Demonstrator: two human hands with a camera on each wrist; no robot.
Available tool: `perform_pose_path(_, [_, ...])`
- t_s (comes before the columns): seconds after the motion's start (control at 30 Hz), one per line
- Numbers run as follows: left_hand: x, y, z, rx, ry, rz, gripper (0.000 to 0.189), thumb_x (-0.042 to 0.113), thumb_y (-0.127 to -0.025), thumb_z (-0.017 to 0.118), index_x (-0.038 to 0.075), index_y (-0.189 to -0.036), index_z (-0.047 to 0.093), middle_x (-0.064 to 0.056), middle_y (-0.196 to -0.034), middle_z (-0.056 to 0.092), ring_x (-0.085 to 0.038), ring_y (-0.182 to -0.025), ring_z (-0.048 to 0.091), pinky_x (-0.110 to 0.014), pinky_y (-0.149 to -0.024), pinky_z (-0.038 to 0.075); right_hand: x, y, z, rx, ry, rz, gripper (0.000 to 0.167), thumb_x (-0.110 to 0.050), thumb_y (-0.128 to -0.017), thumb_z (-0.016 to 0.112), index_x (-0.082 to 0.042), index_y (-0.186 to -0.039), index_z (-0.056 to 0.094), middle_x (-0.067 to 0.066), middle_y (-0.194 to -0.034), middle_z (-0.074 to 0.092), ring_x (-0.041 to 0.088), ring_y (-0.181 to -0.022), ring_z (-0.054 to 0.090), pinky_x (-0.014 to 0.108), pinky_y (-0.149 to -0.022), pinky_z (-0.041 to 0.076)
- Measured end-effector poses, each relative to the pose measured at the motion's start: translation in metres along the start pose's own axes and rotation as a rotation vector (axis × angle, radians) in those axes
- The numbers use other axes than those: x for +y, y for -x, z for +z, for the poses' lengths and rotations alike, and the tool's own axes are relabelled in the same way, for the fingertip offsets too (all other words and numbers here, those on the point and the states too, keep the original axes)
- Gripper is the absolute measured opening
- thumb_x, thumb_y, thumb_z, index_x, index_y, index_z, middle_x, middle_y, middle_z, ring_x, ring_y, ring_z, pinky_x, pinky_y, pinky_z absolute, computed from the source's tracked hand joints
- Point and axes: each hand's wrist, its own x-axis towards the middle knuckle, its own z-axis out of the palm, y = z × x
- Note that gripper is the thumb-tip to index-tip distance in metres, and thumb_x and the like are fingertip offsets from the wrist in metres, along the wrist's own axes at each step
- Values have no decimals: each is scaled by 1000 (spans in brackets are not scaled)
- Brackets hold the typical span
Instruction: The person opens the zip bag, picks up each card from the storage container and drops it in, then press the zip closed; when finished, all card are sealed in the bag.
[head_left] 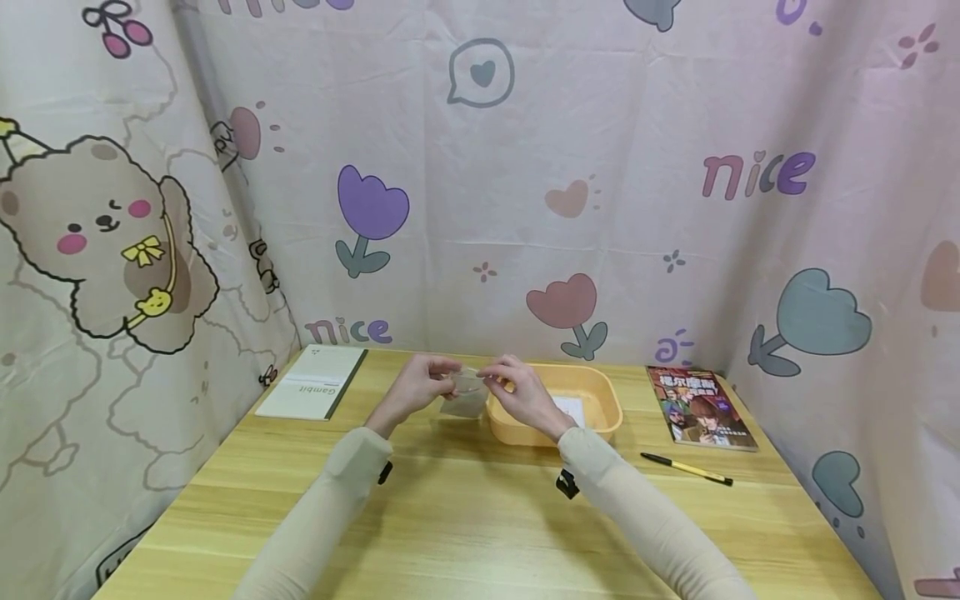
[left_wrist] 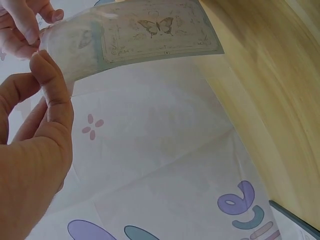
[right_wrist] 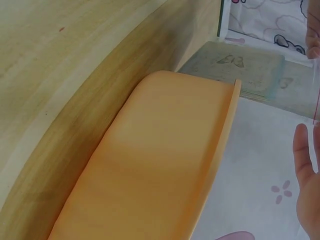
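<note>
A clear plastic zip bag (head_left: 467,402) hangs between both hands, left of the orange basket. Inside it lie pale greenish sheets printed with a butterfly (left_wrist: 159,27). My left hand (head_left: 420,387) pinches the bag's top edge between thumb and fingers. On the other side, my right hand (head_left: 522,393) has its fingertips pinching the same edge near its right corner. A thin red line (right_wrist: 316,102) runs along the bag's top in the right wrist view. There, the right hand (right_wrist: 308,185) is only partly in frame.
The orange basket (head_left: 517,433) stands just right of the bag, with a white paper (head_left: 570,409) inside. A pale notebook (head_left: 311,383) lies at the back left. To the right are a colourful comic book (head_left: 703,408) and a yellow-and-black pen (head_left: 688,469).
</note>
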Motion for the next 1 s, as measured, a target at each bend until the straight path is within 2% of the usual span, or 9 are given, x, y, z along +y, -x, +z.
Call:
perform_pose_path(0.17, [0, 1, -1, -2, -5, -2, 33, -7, -87, 61, -7, -120, 64, -24, -121, 66, -16, -73, 70, -33, -71, 62, -1, 0, 0, -7, 4, -14, 15, -4, -92, 65, -9, -102, 76, 0, -96, 67, 10, -84, 60, 21, -72, 56])
perform_pose_path(0.3, [0, 2, -1, -6, -7, -2, 33, -6, -88, 60, -7, -121, 64, -25, -122, 65, -16, -74, 70, -35, -72, 62, 0, 1, 0, -1, 6, -19, 15, -3, -92, 65, -8, -101, 76, 1, -96, 67, 10, -85, 61, 21, -73, 56])
perform_pose_path(0.47, [0, 2, -2, -3, -7, -14, 35, -6, -87, 61, -7, -122, 63, -25, -123, 65, -16, -74, 70, -42, -77, 62, 1, 2, -2, 19, -47, 37, 16, -2, -91, 65, -7, -101, 76, 2, -97, 68, 11, -84, 63, 21, -74, 57])
perform_pose_path(0.73, [1, 3, -3, 0, -11, -19, 36, -7, -87, 61, -8, -124, 62, -24, -123, 65, -15, -74, 69, -37, -75, 62, 9, 10, -13, 13, -135, 219, 16, -8, -94, 64, -11, -104, 76, 6, -100, 72, 13, -84, 64, 32, -75, 58])
perform_pose_path(0.9, [1, 3, -4, 15, -17, -9, 33, -7, -88, 61, -6, -121, 64, -24, -121, 66, -15, -74, 69, -41, -77, 62, 19, 17, -24, -29, -183, 363, 17, -18, -95, 65, -16, -109, 75, 4, -102, 72, 19, -86, 67, 25, -75, 57])
perform_pose_path(1.0, [0, 3, -5, 24, -16, -8, 32, -7, -88, 61, -5, -120, 65, -24, -121, 66, -16, -74, 69, -41, -77, 62, 28, 20, -32, -56, -209, 415, 19, -18, -95, 65, -14, -111, 74, 7, -105, 73, 21, -87, 69, 26, -75, 58])
